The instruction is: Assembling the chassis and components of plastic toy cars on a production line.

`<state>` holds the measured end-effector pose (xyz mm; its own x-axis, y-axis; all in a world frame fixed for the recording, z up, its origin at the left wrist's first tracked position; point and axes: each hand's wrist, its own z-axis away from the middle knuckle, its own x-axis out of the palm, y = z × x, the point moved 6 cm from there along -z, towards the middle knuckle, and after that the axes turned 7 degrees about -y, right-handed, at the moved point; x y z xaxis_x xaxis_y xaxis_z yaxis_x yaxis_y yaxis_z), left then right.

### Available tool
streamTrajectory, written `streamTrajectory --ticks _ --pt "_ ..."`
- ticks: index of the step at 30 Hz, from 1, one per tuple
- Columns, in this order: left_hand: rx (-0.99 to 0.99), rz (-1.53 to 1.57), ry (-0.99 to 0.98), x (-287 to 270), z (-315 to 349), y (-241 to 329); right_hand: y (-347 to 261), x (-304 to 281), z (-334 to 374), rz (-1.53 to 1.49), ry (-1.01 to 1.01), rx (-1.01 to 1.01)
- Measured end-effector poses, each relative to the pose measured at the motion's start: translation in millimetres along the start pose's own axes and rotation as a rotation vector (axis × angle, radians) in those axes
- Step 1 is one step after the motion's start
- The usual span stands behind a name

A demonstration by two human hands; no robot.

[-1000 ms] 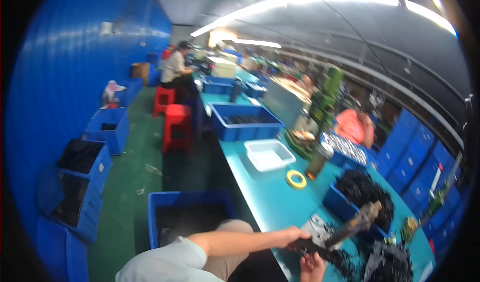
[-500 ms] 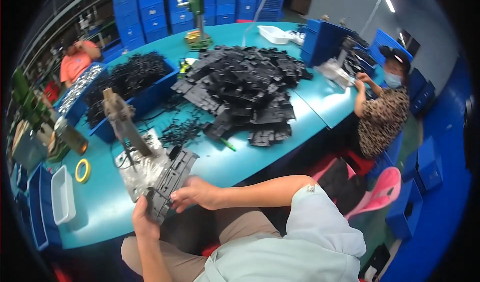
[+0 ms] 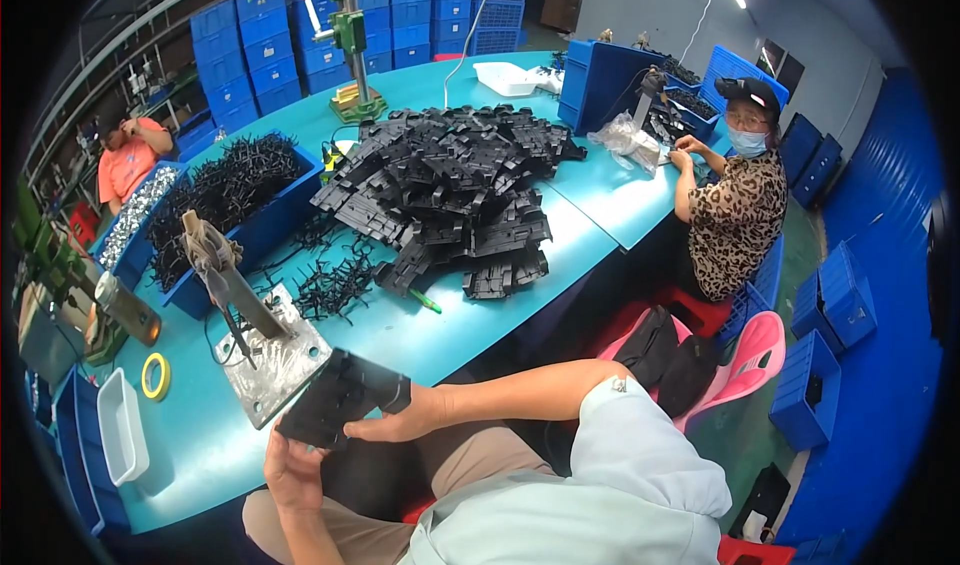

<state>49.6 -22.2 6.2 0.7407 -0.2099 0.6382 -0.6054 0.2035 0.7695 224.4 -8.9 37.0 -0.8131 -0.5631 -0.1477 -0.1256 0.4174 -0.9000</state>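
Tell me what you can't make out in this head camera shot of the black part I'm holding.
- Black plastic part: its underside is hidden; only the top shows.
- Left hand: its fingers are behind the part.
- Right hand: how its fingertips grip is covered by the part.
- Pile of black parts: single pieces too small and overlapped to count.
- White tray: contents not visible, near the blurred rim.

Flat black plastic part point(image 3: 340, 397) gripped between left hand point(image 3: 290, 470) and right hand point(image 3: 400, 423), over teal table point(image 3: 420, 340) edge. Beside it: metal press jig point(image 3: 262, 350). Beyond: heap of black parts point(image 3: 450, 190), yellow tape roll point(image 3: 155, 376).
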Motion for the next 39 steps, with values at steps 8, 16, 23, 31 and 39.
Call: streamTrajectory --ticks 8,16,23,31,39 --pt "-0.209 0.118 0.243 -35 53 -6 -30 29 -24 0.271 -0.324 -0.397" --pt "-0.16 0.504 -0.14 -20 64 -15 -39 54 -13 0.6 -0.426 -0.432" --pt "-0.033 0.376 0.083 -22 58 -46 -54 72 4 0.568 -0.45 -0.415" --pt "0.2 0.241 0.291 -5 93 11 -47 91 -24 0.575 -0.479 -0.516" --pt "0.158 0.214 0.227 -1 89 20 -43 77 -32 0.506 -0.474 -0.524"
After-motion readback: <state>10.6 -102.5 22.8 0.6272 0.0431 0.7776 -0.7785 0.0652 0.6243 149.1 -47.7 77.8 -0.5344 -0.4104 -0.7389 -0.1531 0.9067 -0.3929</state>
